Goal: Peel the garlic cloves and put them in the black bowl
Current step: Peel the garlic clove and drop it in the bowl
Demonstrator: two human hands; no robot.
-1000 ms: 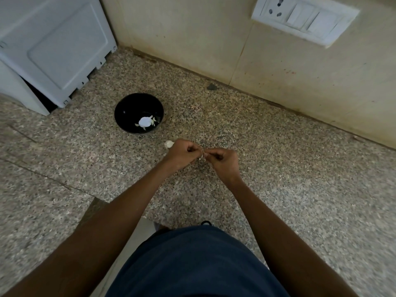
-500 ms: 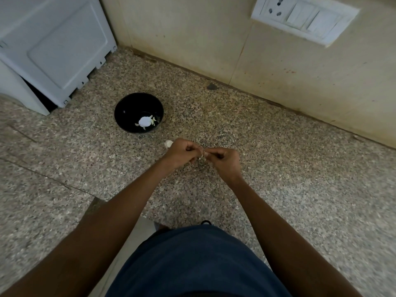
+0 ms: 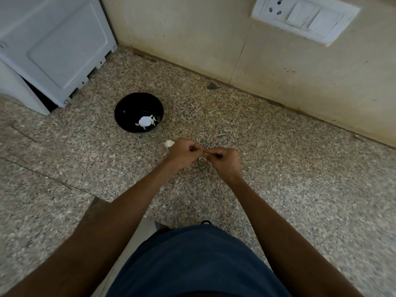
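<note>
Both hands meet mid-counter, fingers curled: left hand (image 3: 182, 152) and right hand (image 3: 222, 160) pinching garlic clove (image 3: 202, 156) between fingertips, mostly hidden. Black bowl (image 3: 128, 110) sits up-left toward back edge, nearer my left hand, so that one probably drops it in.

Domestic kitchen: speckled granite countertop (image 3: 278, 168) meeting a stained tiled wall (image 3: 192, 39) with a white switch-and-socket plate (image 3: 304, 18), beside a white appliance (image 3: 49, 46).
</note>
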